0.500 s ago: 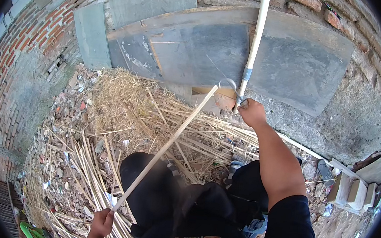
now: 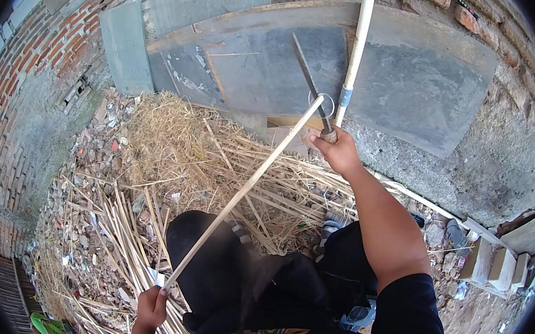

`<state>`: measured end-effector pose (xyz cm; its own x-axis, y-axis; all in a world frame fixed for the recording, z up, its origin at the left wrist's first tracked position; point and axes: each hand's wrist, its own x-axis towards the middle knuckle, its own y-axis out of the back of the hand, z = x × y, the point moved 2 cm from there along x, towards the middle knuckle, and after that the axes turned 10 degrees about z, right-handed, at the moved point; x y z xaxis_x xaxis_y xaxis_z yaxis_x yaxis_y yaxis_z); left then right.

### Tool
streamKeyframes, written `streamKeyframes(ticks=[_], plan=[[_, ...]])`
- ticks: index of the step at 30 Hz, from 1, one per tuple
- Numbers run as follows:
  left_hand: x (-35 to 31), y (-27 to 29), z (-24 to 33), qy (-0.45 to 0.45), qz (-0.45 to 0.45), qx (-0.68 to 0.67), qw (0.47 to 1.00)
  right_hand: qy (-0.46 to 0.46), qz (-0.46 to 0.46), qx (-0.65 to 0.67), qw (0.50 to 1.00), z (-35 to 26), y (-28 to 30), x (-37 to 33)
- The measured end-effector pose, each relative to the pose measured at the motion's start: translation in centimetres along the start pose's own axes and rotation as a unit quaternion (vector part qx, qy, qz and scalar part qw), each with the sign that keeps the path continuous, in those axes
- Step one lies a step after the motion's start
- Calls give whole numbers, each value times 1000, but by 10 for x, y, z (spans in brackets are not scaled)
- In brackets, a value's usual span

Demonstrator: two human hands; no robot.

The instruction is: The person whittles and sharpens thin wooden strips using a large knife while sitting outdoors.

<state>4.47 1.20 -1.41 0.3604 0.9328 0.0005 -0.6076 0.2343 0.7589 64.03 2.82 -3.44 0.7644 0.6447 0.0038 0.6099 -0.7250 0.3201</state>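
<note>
My left hand, at the lower left, is closed around the near end of a pale bamboo strip. The strip slants up and away across my dark-clothed knee. My right hand grips the wooden handle of a knife at the strip's far end. Its long dark blade points up and to the left, crossing just beyond the strip's tip. A thin curled shaving loops around there; whether it is still attached I cannot tell.
Split bamboo strips lie on the rubble at the left. Beyond my feet is a heap of straw-like shavings. Grey boards lean on the far wall behind a white pipe. Wooden blocks stand at the right.
My right hand has turned and shifted slightly left, so the knife's blade now shows plainly, pointing up-left. The strip's far end has risen and moved right. My left hand has shifted slightly right.
</note>
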Motion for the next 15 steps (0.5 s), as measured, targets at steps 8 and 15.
streamKeyframes(ticks=[8, 15], plan=[[-7, 14, -33, -68, 93, 103, 988, -90, -57, 335, 936, -9, 8, 2], [-8, 15, -32, -92, 108, 163, 976, -95, -80, 339, 932, -18, 8, -7]])
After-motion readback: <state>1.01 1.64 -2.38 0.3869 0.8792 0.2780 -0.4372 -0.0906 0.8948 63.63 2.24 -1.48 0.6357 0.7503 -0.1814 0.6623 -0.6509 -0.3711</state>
